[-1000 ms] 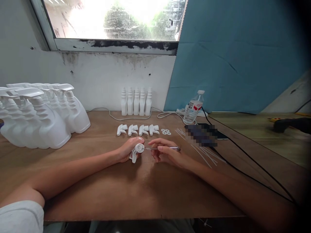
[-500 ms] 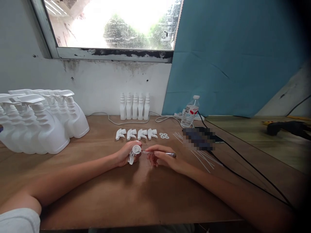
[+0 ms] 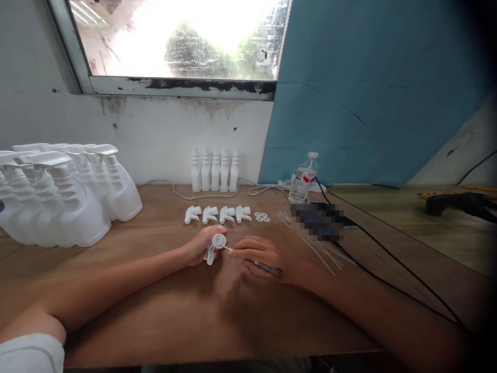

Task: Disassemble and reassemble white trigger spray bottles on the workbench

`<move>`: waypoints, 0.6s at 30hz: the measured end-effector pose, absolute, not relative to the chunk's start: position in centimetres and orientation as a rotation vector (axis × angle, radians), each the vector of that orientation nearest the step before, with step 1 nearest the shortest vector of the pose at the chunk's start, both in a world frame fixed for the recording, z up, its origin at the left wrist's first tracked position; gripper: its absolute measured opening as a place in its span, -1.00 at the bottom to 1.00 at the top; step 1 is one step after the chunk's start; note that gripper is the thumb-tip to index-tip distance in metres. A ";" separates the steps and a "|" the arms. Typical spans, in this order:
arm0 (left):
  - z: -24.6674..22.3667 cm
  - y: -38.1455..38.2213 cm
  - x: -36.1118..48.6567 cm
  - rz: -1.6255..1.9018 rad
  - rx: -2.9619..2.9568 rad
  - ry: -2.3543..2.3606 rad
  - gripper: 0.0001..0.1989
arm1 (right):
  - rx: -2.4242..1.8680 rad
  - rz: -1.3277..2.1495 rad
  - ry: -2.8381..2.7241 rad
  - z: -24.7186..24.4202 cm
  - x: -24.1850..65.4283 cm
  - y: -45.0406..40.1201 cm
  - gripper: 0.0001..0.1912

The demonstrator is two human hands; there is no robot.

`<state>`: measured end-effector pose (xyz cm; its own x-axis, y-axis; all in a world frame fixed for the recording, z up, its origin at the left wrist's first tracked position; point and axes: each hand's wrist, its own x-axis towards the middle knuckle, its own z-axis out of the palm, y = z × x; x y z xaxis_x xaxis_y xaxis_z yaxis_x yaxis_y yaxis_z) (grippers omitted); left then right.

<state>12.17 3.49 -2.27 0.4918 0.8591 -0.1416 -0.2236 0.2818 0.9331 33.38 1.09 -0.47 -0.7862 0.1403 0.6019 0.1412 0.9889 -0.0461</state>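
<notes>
My left hand (image 3: 202, 246) is closed round a white trigger sprayer head (image 3: 219, 241), its round collar facing up and toward me. A thin metal-shafted screwdriver (image 3: 267, 267) with a see-through handle lies in my closed right hand (image 3: 260, 256). Its tip reaches the sprayer head's collar; whether it touches the inside, I cannot tell. Just beyond my hands, several white sprayer heads (image 3: 227, 214) lie in a row. Beside them sit several small white ring washers (image 3: 262, 217).
White spray bottles (image 3: 85, 207) crowd the left side. Several slim white bottles (image 3: 215, 171) stand against the wall. A water bottle (image 3: 304, 178), thin white tubes (image 3: 320, 254), a phone (image 3: 349, 224) and a black cable (image 3: 404, 285) occupy the right of the brown table (image 3: 166, 311).
My right hand has turned and shifted slightly toward me, so the screwdriver now slants with its handle lower. My left hand and the sprayer head have barely moved.
</notes>
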 end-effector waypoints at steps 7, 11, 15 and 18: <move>-2.1 3.1 12.4 0.852 1.106 0.862 -0.72 | -0.134 -0.361 -2.622 -0.5 33.6 1.3 -0.64; -2.0 2.9 12.5 0.833 1.133 0.851 -0.73 | -0.060 -0.548 -2.676 -0.3 33.5 1.4 -0.73; -1.9 2.9 12.4 0.807 1.157 0.840 -0.75 | 0.018 -0.648 -2.665 0.1 33.3 0.9 -0.76; -2.0 3.0 12.4 0.796 1.158 0.836 -0.74 | 0.050 -0.772 -2.624 0.1 33.2 0.7 -0.79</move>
